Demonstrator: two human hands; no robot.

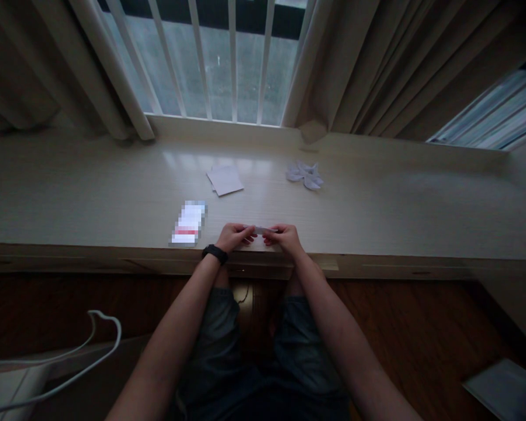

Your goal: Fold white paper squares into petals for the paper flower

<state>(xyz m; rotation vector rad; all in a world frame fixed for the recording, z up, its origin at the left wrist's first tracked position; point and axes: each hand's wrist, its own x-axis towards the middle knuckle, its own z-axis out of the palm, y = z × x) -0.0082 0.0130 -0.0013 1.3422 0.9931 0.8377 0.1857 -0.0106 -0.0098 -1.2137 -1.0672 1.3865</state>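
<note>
1. Looking down through the head camera, I had both hands centred near the front edge of the worktop (377, 204), with a narrow white paper strip (260, 230) stretched between them.
2. On my left hand (235, 235), the fingers pinched the strip's left end, thumb along the near side; a black wristwatch (214, 253) circled that wrist.
3. On my right hand (284, 236), the fingers gripped the opposite end, mirroring the left. I could not tell whether either hand rested on the surface.
4. Just left of the left hand lay a bright, pixelated rectangle (188, 222), its details unreadable to me.
5. Beyond the hands, slightly to the left, sat overlapping white paper squares (225, 180), the upper one turned a little against the one beneath.
6. Farther right, well apart from the squares, lay a cluster of folded white paper pieces (305, 175) with pointed tips.
7. Behind the worktop I saw a barred window (219, 70) between a left curtain (109, 70) and a right curtain (355, 64).
8. At lower left, a white cable (116, 336) curved in a loop above the dark wooden floor (390, 316).
</note>
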